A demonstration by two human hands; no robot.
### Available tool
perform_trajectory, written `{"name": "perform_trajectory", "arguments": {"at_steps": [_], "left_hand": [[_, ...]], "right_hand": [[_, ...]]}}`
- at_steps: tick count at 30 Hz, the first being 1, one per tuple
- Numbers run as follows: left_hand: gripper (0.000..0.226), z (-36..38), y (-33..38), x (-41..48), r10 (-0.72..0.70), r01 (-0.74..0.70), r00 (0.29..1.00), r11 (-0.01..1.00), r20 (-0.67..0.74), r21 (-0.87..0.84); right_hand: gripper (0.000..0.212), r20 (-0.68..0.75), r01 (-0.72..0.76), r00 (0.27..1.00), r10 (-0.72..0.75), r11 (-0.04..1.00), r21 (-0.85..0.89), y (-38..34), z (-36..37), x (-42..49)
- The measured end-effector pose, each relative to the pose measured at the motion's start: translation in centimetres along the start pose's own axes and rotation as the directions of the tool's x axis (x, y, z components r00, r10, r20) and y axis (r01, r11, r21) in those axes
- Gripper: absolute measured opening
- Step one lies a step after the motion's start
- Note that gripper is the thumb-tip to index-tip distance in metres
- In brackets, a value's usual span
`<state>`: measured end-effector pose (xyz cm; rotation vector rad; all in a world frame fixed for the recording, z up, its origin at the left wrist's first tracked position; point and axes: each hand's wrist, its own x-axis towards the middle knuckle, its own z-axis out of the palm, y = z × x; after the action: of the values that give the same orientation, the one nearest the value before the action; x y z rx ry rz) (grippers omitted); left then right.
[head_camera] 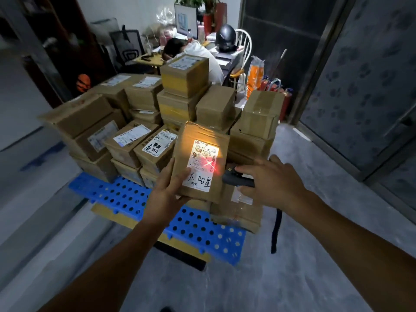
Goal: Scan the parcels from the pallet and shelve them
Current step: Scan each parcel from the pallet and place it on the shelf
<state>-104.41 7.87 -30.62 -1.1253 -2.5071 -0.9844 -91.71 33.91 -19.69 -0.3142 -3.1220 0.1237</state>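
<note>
Pallet [126, 194], blue, perforated: one.
Parcels [144, 91], brown cardboard, stacked on it: at least sixteen in view; full number cannot be told, some hidden behind others.
Held parcel [200, 136], above the stack: one.
Label [201, 165], white, on the held parcel: one.
Scanner [238, 180], black, handheld: one.
Grips: two, left grip [165, 194] and right grip [272, 179].
Far end of the room: person [198, 55], one; monitor [185, 21], one; helmet [225, 38], one; white chair [236, 73], one; black chair [128, 48], one.
Far right: fire extinguishers [286, 100], red, at least two; orange bag [255, 75], one.
</note>
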Motion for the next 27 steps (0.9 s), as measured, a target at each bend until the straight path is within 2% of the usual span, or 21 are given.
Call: {"name": "perform_trajectory", "arguments": {"at_steps": [4, 10, 12, 16, 19, 22, 27], "left_hand": [[0.087, -2.8, 1.3, -0.6, 0.018, -0.012, 0.998, 0.995, -0.060, 0.099], [0.092, -7.9, -0.2, -3.1, -0.051, 0.094, 0.978, 0.974, -0.201, 0.208], [0.090, -9.7, -1.3, -4.3, -0.065, 0.125, 0.967, 0.963, -0.245, 0.240], [0.093, -14.4, -4.0, -7.3, -0.118, 0.190, 0.914, 0.970, -0.388, 0.152], [0.091, -19.1, -6.0, -10.6, -0.226, 0.273, 0.839, 0.962, -0.496, 0.022], [0.090, -24.6, -7.7, -15.1, -0.339, 0.358, 0.768, 0.931, -0.543, -0.074], [0.088, -36.2, -10.6, -24.9, -0.395, 0.480, 0.686, 0.877, -0.612, -0.028]], "right_hand": [[0.058, -0.047, 0.092, 0.994, -0.094, 0.995, -0.043, -0.5, -2.3, 0.0], [0.057, -0.017, 0.259, 0.965, -0.261, 0.964, -0.060, -4.9, -3.2, 0.7], [0.058, -0.027, 0.294, 0.955, -0.294, 0.956, -0.023, -7.0, -3.4, 1.1], [0.064, -0.097, 0.318, 0.947, -0.305, 0.931, 0.180, -12.2, -4.0, 2.4], [0.066, -0.131, 0.337, 0.941, -0.311, 0.880, 0.334, -17.7, -3.8, 3.8], [0.064, -0.167, 0.378, 0.926, -0.339, 0.835, 0.399, -25.4, -3.1, 4.6], [0.063, -0.209, 0.521, 0.851, -0.482, 0.723, 0.454, -40.9, -1.5, 3.2]]}}
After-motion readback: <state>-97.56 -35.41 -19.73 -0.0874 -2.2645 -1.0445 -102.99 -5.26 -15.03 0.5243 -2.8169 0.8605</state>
